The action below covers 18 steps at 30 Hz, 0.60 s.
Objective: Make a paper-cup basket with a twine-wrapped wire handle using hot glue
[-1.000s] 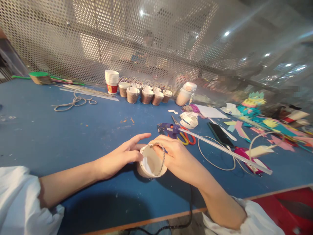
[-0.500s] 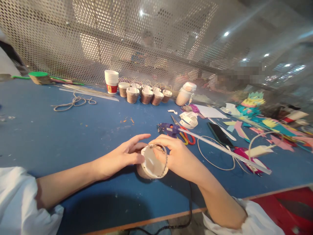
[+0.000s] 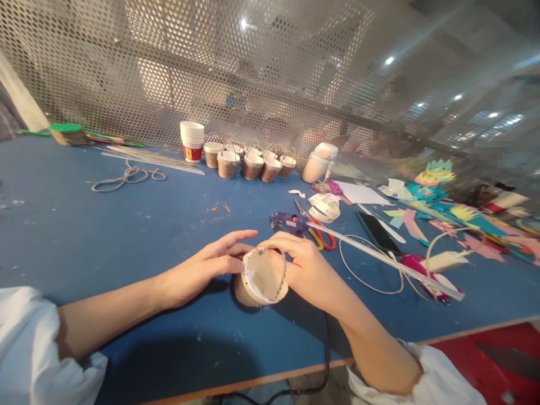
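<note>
A small paper cup (image 3: 262,281) wrapped in brown twine, with a twisted cord handle (image 3: 283,270) arched over its pale mouth, stands tilted towards me on the blue table. My right hand (image 3: 301,261) grips it from the right and far side, its fingertips hidden behind the rim. At the cup's left side lies my left hand (image 3: 215,261), fingers stretched out and apart; whether its fingertips touch the cup I cannot tell. Just beyond the right hand are a blue glue gun (image 3: 291,221) with a long clear glue stick (image 3: 379,253), and scissors (image 3: 327,236) with red and yellow handles.
Several twine-wrapped cups (image 3: 253,166) stand by the mesh panel (image 3: 160,73), beside stacked paper cups (image 3: 192,140) and a bottle (image 3: 319,163). Looped cord (image 3: 126,179) lies on the left. A tape roll (image 3: 324,207), phone (image 3: 377,232) and coloured paper scraps (image 3: 411,222) occupy the right.
My left thumb has drawn back from the cup's rim. My right thumb, formerly inside the cup's mouth, shows less there now. The cup has shifted slightly left.
</note>
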Motion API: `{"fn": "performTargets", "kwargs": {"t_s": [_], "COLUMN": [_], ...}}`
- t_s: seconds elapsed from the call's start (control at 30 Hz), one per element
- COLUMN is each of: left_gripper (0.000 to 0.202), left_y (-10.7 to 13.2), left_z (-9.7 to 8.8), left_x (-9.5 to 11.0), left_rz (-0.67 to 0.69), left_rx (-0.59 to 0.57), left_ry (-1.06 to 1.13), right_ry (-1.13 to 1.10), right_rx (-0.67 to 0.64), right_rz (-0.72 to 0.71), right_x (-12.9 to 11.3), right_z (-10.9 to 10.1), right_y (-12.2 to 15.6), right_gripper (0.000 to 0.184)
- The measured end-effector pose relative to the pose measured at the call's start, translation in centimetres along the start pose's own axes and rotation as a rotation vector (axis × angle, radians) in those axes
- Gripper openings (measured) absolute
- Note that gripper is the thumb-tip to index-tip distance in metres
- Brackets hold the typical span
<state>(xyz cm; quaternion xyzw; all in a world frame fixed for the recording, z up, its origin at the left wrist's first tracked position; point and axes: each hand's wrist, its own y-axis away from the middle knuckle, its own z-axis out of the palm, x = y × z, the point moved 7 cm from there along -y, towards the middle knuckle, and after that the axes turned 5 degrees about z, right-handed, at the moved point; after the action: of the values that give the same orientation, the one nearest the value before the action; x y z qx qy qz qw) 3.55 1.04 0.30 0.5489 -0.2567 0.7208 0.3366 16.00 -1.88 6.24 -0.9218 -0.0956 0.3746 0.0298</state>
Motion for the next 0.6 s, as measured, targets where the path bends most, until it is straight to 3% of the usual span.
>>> {"fn": "performTargets", "kwargs": {"t_s": [0.17,0.27,0.37,0.43,0.53,0.6], "left_gripper": [0.06,0.069,0.089,0.096,0.083,0.073], "left_y": [-0.2,-0.2,0.2,0.4,0.5,0.3], "left_z": [-0.5,-0.4,0.1,0.4,0.9,0.8], "left_x": [-0.1,-0.1,-0.2,-0.1,0.1,0.6], "left_rz": [-0.001,-0.027,-0.062,-0.056,-0.002,0.069], "left_rx": [0.032,-0.056,-0.199,-0.224,-0.218,-0.155], "left_ry": [0.046,0.056,-0.127,-0.294,-0.41,-0.411], "right_ry": [-0.023,-0.039,-0.068,-0.086,-0.123,-0.166], "right_rx": [-0.033,-0.004,0.013,0.033,0.065,0.094], "right_rz": [0.047,0.081,0.123,0.139,0.145,0.15], "right_x": [0.5,1.2,1.9,2.2,2.7,3.0], "right_z": [-0.1,-0.5,-0.8,-1.1,-1.4,-1.5], "right_y": [-0.1,-0.2,-0.2,-0.2,-0.4,-0.6], "right_gripper": [0.027,0.027,0.027,0.027,0.026,0.025]}}
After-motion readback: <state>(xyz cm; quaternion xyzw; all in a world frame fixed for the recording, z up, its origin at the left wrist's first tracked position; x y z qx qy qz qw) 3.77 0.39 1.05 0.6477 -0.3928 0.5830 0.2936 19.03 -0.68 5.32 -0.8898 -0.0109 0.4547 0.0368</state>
